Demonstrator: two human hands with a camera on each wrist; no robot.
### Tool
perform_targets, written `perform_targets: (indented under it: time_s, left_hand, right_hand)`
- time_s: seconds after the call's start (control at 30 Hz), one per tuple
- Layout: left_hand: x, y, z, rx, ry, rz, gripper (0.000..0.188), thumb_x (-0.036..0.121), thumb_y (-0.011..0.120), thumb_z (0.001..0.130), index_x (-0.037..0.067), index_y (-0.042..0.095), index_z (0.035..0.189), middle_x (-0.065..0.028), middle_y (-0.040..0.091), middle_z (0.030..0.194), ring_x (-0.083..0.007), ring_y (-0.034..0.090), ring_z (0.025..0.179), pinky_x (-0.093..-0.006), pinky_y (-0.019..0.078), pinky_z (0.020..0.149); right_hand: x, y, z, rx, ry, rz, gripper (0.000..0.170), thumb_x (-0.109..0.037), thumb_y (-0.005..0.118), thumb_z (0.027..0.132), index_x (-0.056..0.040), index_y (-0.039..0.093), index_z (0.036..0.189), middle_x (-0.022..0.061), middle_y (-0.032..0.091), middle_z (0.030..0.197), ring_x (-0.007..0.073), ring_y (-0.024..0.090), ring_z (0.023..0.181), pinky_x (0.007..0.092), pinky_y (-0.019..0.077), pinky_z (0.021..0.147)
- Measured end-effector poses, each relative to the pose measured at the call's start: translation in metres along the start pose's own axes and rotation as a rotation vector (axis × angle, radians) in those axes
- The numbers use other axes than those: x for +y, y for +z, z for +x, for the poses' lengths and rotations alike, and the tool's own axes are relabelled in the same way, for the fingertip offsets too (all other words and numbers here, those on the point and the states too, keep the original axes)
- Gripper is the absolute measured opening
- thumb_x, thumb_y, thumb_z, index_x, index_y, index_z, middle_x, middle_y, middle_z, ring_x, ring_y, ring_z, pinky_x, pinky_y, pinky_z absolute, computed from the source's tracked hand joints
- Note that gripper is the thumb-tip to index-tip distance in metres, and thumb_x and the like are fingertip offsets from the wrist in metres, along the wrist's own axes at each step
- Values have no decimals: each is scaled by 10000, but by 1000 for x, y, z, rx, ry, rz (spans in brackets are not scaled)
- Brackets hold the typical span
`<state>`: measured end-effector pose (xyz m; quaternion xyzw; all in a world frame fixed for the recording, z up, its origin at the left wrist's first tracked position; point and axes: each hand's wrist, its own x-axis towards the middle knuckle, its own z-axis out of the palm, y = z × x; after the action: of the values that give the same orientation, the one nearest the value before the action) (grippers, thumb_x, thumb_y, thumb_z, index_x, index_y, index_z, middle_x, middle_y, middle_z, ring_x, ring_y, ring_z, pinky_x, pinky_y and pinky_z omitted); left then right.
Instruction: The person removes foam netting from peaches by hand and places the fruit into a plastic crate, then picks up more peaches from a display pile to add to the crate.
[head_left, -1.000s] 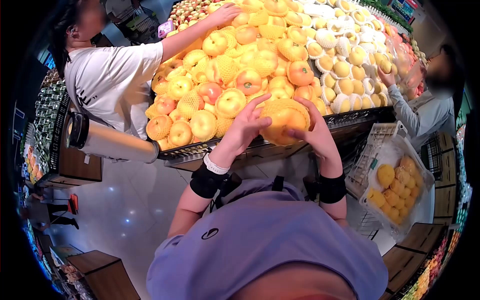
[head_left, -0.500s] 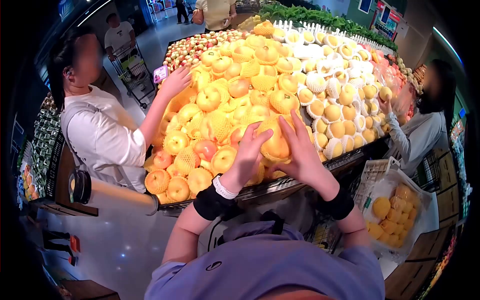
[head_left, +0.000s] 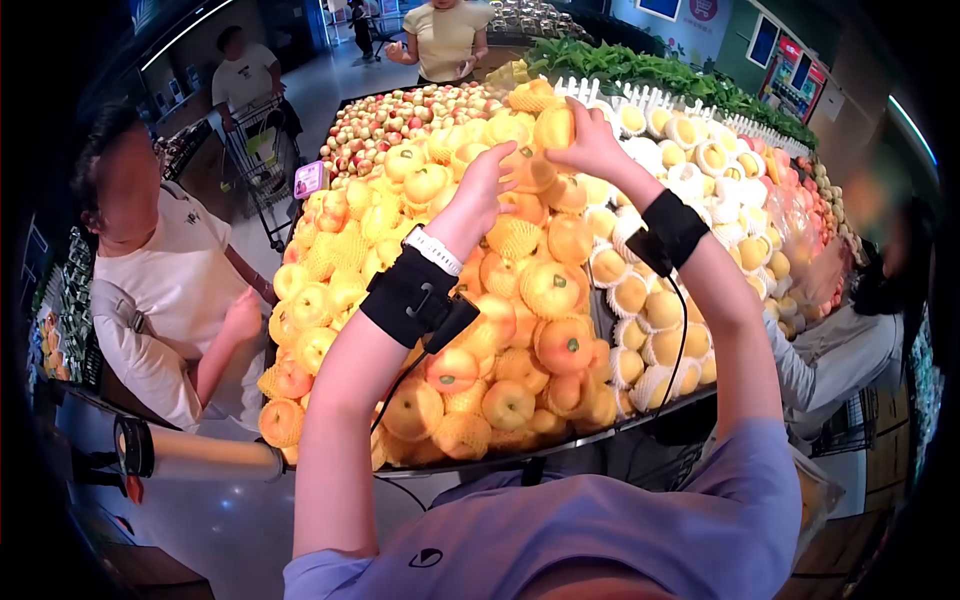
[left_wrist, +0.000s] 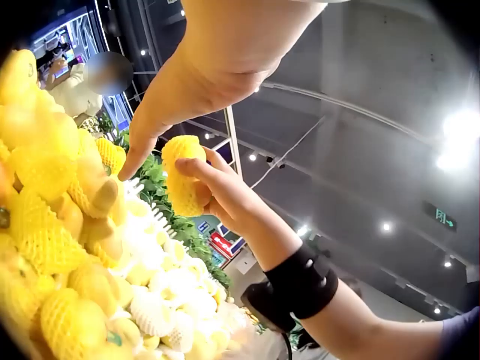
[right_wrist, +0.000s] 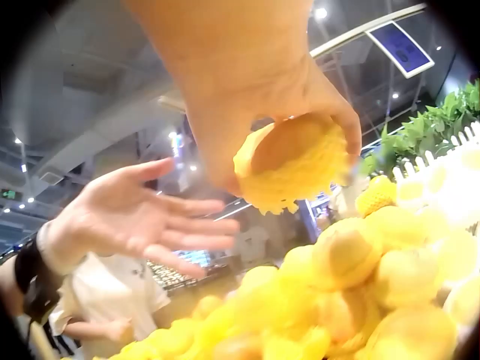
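My right hand [head_left: 594, 145] grips a large yellow fruit in a yellow foam net [head_left: 553, 128] near the back of the heap. In the right wrist view its fingers curl round the netted fruit [right_wrist: 292, 176], which is up above the pile. My left hand [head_left: 478, 190] is over the heap to the left, its fingers stretched out. Seen from the right wrist, the left hand [right_wrist: 127, 217] has a bare palm and spread fingers. Below both hands lie many yellow-orange fruits [head_left: 550, 290], most in yellow foam nets, some with green stickers.
Smaller fruits in white foam nets [head_left: 630, 295] fill the stand's right side. Small red fruits [head_left: 385, 125] lie at the back left, before a purple box [head_left: 311, 180]. A person [head_left: 165, 270] stands left, another [head_left: 840, 340] right. Green leaves [head_left: 640, 75] line the back.
Both hands were together round the netted fruit near the front edge. They have reached forward and parted, the fruit staying in the right hand. The person at left has drawn an arm back.
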<state>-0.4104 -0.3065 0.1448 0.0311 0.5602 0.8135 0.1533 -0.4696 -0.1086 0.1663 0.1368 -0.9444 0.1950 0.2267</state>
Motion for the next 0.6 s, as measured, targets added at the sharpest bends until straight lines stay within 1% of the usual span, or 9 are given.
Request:
perform_targets:
  time_s: [0.03, 0.07, 0.17, 0.33, 0.4, 0.43, 0.47, 0.57, 0.6]
  left_hand:
    - [1, -3, 17, 29, 19, 23, 679, 401, 565, 828, 115, 267, 1366, -142, 316, 1350, -292, 383, 1173, -558, 288, 968]
    - [0, 0, 27, 104, 8, 31, 628, 386, 545, 840, 114, 306, 1353, -136, 336, 1330, -288, 392, 1172, -540, 315, 950]
    - [-17, -6, 58, 162, -45, 36, 564, 376, 523, 853, 112, 362, 1324, -128, 354, 1308, -278, 408, 1162, -527, 335, 931]
    - [-38, -19, 71, 136, -89, 52, 595, 386, 514, 837, 100, 335, 1326, -118, 314, 1360, -281, 380, 1192, -554, 305, 946]
    - [-42, -22, 76, 148, -118, 37, 545, 382, 492, 846, 98, 372, 1296, -105, 332, 1335, -273, 398, 1164, -555, 315, 932]
    - [-42, -22, 79, 173, -119, 37, 516, 358, 508, 845, 103, 391, 1278, -95, 361, 1292, -262, 429, 1132, -524, 346, 907]
    - [-41, -21, 82, 193, -124, 37, 488, 334, 524, 844, 108, 411, 1261, -86, 390, 1248, -252, 460, 1100, -494, 377, 882]
    - [-42, -16, 80, 185, -131, -49, 466, 293, 533, 847, 94, 412, 1251, -85, 419, 1223, -247, 490, 1085, -458, 416, 858]
    - [-42, -12, 77, 167, -130, -90, 470, 284, 529, 849, 85, 402, 1255, -89, 419, 1232, -251, 490, 1094, -456, 420, 859]
  right_hand:
    - [14, 6, 34, -34, 98, -21, 993, -437, 733, 589, -69, 262, 1381, 277, 405, 1213, 436, 434, 1125, 426, 384, 955]
    - [31, 20, 66, -53, 133, -40, 1014, -454, 734, 579, -67, 254, 1384, 282, 397, 1226, 436, 428, 1136, 430, 376, 966]
    - [65, 65, 134, -146, 210, -113, 1051, -466, 734, 568, -47, 225, 1387, 302, 366, 1267, 453, 397, 1163, 448, 363, 975]
    - [95, 118, 169, -310, 211, -100, 999, -497, 730, 572, 20, 314, 1318, 280, 335, 1312, 455, 353, 1204, 444, 367, 977]
    - [105, 130, 175, -314, 219, -7, 995, -506, 732, 568, 32, 334, 1304, 285, 355, 1305, 426, 381, 1197, 433, 368, 980]
    - [110, 132, 175, -315, 230, 33, 993, -511, 733, 567, 38, 344, 1297, 287, 365, 1302, 412, 396, 1194, 428, 369, 981]
    - [118, 130, 177, -339, 186, 106, 1157, -552, 740, 570, 135, 217, 1340, 321, 342, 1330, 356, 369, 1256, 361, 326, 1020]
    - [121, 107, 168, -244, 40, 503, 1120, -587, 705, 640, 91, 198, 1373, 282, 349, 1348, 341, 361, 1265, 363, 308, 1028]
    - [111, 90, 157, -120, 117, 587, 1026, -566, 687, 684, 70, 246, 1358, 262, 368, 1339, 326, 388, 1243, 372, 329, 1007]
